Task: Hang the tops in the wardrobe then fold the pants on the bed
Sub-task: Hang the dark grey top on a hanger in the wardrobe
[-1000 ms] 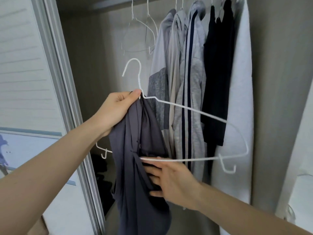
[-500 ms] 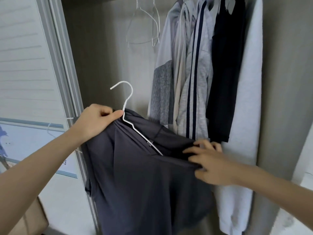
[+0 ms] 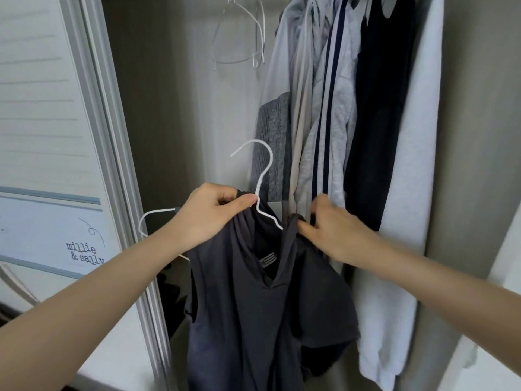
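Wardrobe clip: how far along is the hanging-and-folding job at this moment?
Done: several tops already hang in the wardrobe. In hand: the left hand grips the white hanger at its neck along with the dark top, while the right hand pinches the top's shoulder, working it onto the hanger. Left: hooking it up beside the empty hangers. No pants or bed are in view.

The dark grey T-shirt (image 3: 262,311) is soft matt cloth; its hanger (image 3: 260,179) is thin white-coated wire. Far hangers (image 3: 248,32) are bare shiny metal. The wardrobe door frame (image 3: 107,136) looks smooth and satin.
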Tool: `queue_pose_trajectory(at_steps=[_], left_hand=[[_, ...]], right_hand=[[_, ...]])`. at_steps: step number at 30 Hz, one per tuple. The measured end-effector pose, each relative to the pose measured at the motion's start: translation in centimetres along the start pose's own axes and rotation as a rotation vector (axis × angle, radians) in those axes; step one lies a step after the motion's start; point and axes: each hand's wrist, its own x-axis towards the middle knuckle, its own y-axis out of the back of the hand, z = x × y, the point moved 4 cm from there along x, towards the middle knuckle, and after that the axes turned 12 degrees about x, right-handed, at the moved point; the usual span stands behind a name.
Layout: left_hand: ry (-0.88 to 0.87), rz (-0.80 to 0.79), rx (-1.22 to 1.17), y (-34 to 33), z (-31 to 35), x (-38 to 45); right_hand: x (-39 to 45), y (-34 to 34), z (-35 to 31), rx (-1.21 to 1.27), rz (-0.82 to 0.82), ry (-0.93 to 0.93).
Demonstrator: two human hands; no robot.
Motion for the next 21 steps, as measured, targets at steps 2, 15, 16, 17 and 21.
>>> queue_pose_trajectory(at_steps=[2, 15, 16, 17, 21], left_hand=[[0.047, 0.021, -0.051, 0.1, -0.4, -0.1], [-0.046, 0.068, 0.084, 1.3, -1.9, -0.5], [-0.052, 0.065, 0.121, 1.7, -2.6, -0.8], [-0.054, 0.074, 0.163, 2.3, -3.4, -1.1], [-0.004, 0.107, 0.337, 4.6, -6.9, -2.1]], right_hand=[[-0.3, 0.1, 0.9, -0.110, -0.154, -0.194], [-0.2, -0.1, -2.5, 0.742, -0.196, -0.136], [-0.2, 0.4, -2.2, 0.762, -0.157, -0.138], [-0.2, 1.0, -2.0, 0.784, -0.117, -0.137], [-0.3, 3.3, -0.8, 0.861, -0.005, -0.131]])
